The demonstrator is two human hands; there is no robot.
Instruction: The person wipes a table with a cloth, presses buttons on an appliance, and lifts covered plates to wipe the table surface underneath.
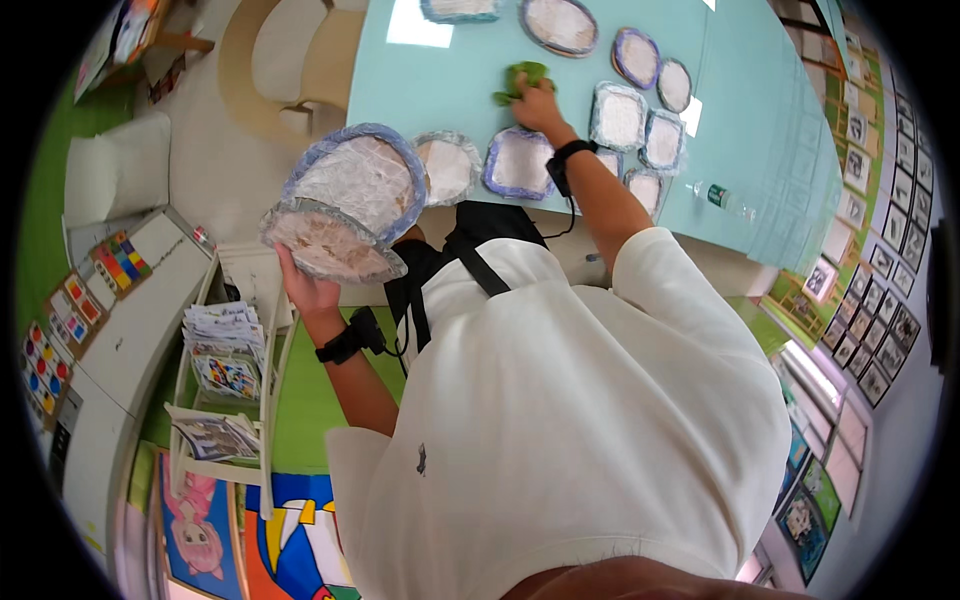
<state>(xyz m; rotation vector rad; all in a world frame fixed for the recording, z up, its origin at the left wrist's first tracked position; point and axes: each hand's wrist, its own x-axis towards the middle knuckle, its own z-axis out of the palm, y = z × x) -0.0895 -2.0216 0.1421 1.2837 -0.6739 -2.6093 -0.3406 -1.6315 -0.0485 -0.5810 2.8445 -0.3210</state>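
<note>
My left hand (306, 289) is out past the table's edge, holding a grey-rimmed oval piece (326, 241) that looks wrapped in clear film. A larger oval piece with a blue-purple rim (360, 174) overlaps behind it, apparently in the same grip. My right hand (538, 105) reaches over the light-blue tabletop (450, 82) and presses a crumpled green cloth (526, 73) on it. Near that wrist lie a purple-rimmed rectangular piece (517, 163) and a pale blue-rimmed one (619, 116). A round grey-rimmed piece (448, 169) sits by the table's near edge.
More wrapped pieces lie farther back, among them a large oval (559, 26). A clear plastic bottle (718, 196) lies on its side to the right. Beige curved seating (326, 60) stands left of the table. Behind my left arm is a white rack of papers (225, 345).
</note>
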